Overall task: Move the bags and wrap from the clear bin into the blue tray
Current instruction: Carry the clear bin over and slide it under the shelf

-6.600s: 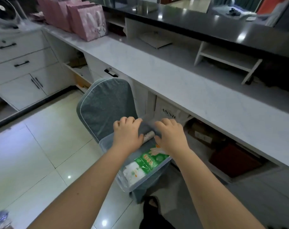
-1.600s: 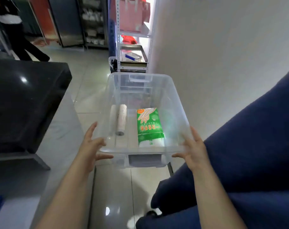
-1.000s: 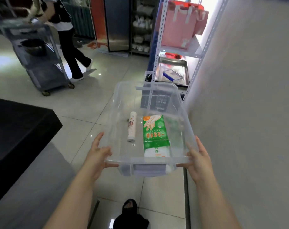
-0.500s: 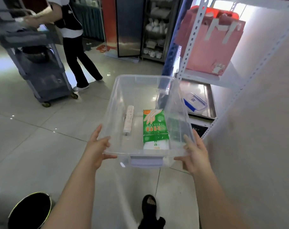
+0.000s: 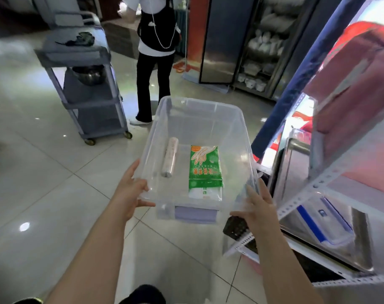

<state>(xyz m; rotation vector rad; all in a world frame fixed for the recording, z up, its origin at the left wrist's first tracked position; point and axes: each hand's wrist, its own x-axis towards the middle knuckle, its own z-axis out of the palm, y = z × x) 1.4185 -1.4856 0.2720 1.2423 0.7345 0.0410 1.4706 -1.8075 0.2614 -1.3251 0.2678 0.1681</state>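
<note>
Both hands, left hand (image 5: 129,194) and right hand (image 5: 255,207), grip the clear bin (image 5: 197,119), now carried beside the shelf (image 5: 331,187); wrap roll (image 5: 170,156) and bag pack (image 5: 205,170) remain inside.

Held above the floor (image 5: 44,194) between two hands: bin (image 5: 200,110), left hand (image 5: 129,194) at its near left corner, right hand (image 5: 258,206) at its near right corner. Inside, roll of wrap (image 5: 170,156) to the left, packet of bags (image 5: 205,170) beside it to the right, apart. Ahead left, a cart (image 5: 86,88); just right of it, a standing person (image 5: 156,62). To the right, a shelf rack (image 5: 318,194) with a tray (image 5: 357,249) on it.
</note>
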